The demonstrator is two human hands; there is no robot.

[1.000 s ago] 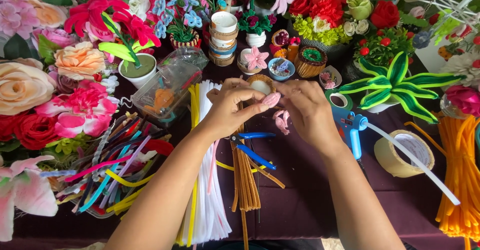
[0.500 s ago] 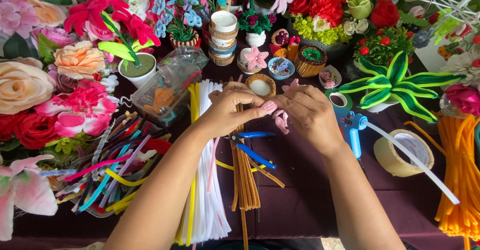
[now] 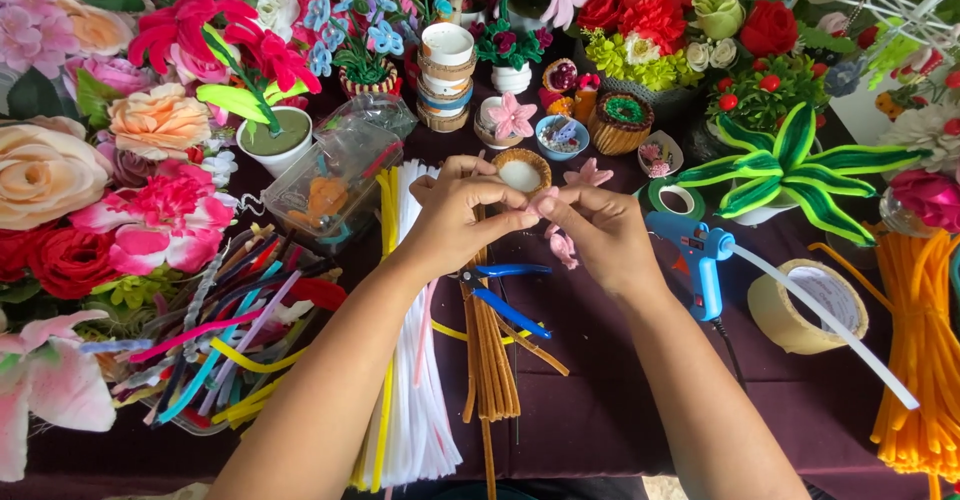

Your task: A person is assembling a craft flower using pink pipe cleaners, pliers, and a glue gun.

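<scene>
A small pink fuzzy petal piece [image 3: 548, 203] is being pinched at mid-table, its lower lobe [image 3: 563, 248] hanging down, just near a little white-filled basket cup [image 3: 521, 172].

Left hand [image 3: 455, 220] has drawn a little to the left since a second ago; more of the small brown cup [image 3: 522, 171] behind it now shows, where fingers covered part of it before. Right hand [image 3: 600, 235] has slid slightly right and lower. The pink piece [image 3: 545, 200] that sat under both hands' closed fingers is now pinched out between the fingertips, and a pink petal [image 3: 563, 247] hangs clearer below the right thumb.
</scene>
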